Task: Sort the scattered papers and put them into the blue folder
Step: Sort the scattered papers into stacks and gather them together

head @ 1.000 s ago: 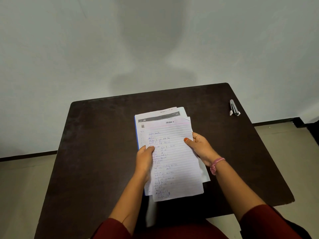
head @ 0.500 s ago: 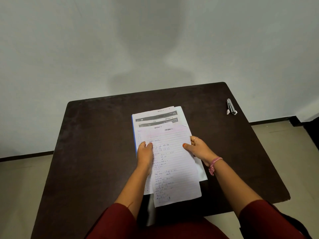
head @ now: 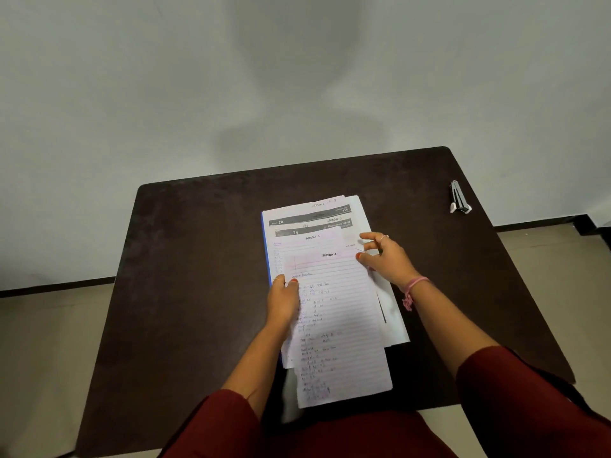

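Observation:
A stack of papers (head: 314,223) lies fanned on the dark table, with printed sheets at the far end and lined handwritten sheets nearer me. The top lined sheet (head: 340,325) hangs over the table's near edge. Under the stack, only the left edge of the blue folder (head: 266,256) shows as a thin blue strip. My left hand (head: 283,300) grips the top sheet's left edge, thumb on top. My right hand (head: 385,257) pinches the right edge of the sheets near their top corner, with the other fingers spread.
The dark brown table (head: 198,292) stands against a pale wall. A small black and white stapler (head: 458,198) lies near the table's far right edge. Beige floor shows on both sides.
The top lined sheet has slid toward me, uncovering another lined sheet headed "Section 1". My right hand has shifted up to the sheets' upper right edge. My left hand keeps its grip.

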